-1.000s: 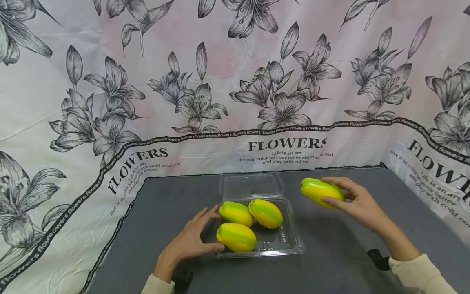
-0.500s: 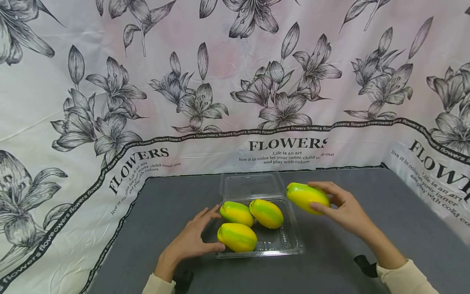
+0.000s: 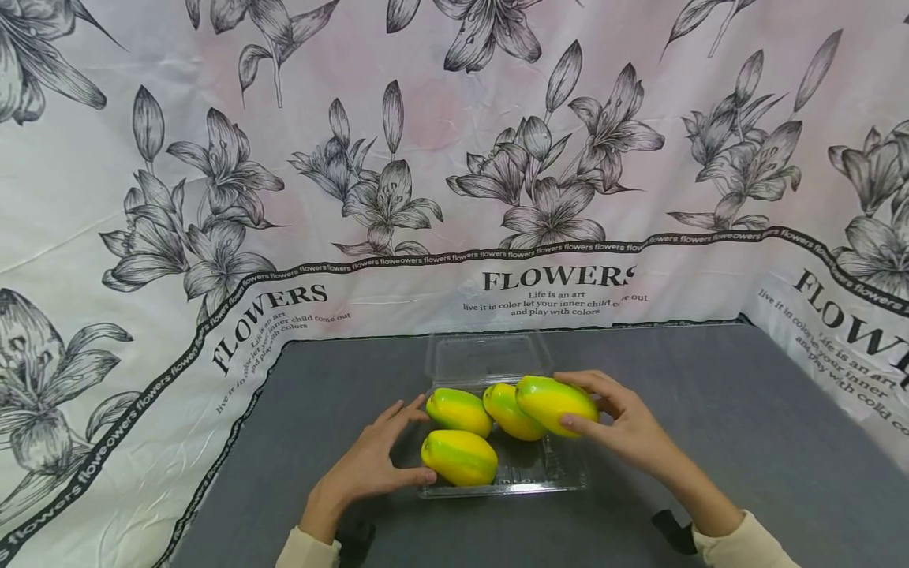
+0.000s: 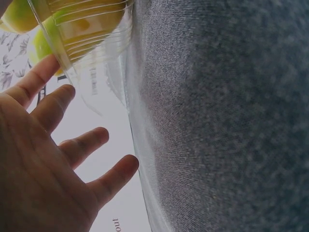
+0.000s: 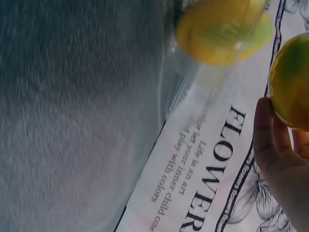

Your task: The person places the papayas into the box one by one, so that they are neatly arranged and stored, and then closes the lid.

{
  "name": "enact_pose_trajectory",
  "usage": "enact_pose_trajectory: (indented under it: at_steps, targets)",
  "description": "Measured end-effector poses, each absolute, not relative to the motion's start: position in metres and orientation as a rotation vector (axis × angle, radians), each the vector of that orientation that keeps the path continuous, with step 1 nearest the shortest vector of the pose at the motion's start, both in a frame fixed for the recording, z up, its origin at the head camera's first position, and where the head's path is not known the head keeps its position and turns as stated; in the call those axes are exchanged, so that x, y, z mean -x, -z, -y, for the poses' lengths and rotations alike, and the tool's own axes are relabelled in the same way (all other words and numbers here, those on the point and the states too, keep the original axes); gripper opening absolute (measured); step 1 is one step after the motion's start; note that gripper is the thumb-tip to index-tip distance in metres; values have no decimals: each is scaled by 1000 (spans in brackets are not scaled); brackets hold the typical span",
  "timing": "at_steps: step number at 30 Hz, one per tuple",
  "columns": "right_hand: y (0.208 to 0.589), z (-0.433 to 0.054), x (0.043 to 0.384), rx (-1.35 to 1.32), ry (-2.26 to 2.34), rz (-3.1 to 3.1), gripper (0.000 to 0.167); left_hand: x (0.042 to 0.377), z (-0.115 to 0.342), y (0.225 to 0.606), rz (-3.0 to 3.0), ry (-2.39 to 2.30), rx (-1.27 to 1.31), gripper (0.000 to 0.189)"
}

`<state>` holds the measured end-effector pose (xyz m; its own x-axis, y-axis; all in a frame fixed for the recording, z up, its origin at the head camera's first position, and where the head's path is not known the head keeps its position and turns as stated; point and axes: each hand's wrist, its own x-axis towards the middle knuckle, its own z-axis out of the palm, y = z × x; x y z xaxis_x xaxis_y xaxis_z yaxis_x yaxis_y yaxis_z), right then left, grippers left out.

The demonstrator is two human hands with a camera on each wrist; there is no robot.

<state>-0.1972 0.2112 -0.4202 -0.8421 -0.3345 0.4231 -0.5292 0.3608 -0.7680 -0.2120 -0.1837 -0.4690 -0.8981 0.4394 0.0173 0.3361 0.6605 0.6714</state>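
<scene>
At the lower edge are two cream sleeves (image 3: pixel 742 543). The left hand (image 3: pixel 371 461), lower centre-left, has its fingers spread and holds nothing; its thumb tip is just beside the front mango-like fruit (image 3: pixel 460 459), at the left side of the clear plastic container (image 3: pixel 507 491). Right of centre, the right hand (image 3: pixel 625 426) clamps the raised mango-like fruit (image 3: pixel 554 401) between thumb and fingers, above the container's right part. Four fruits show in all: one held, three in the container, including the back-left fruit (image 3: pixel 457 412) and the back-right fruit (image 3: pixel 506 414), partly hidden. Behind them stands one open lid (image 3: pixel 490 359), then a flower-printed cloth (image 3: pixel 398 300).
</scene>
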Motion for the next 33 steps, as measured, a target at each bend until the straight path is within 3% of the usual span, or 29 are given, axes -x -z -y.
enact_pose_trajectory:
  at_steps: [23,33]
  targets:
    - [453,-176,194,-992,-1375,2341,53,212,184,468,-2733,-1063,-652,73]
    - [460,-178,191,-868,-1222,2449,52,212,184,469,-2729,-1061,-656,72]
